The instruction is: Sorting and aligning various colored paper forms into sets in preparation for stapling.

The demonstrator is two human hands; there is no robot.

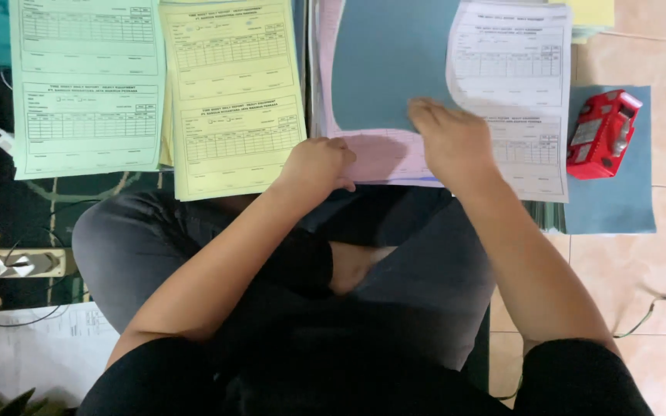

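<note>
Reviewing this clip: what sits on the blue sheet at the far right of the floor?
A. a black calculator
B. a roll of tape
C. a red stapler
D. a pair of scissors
C: a red stapler lies on the blue sheet to the right of the white form, beyond the right hand; no scissors, tape or calculator shows there.

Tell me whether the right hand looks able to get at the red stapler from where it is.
Probably yes. The right hand rests on the white form, and the red stapler lies just beyond that sheet's right edge on a blue sheet, with nothing between them or on top of it.
</note>
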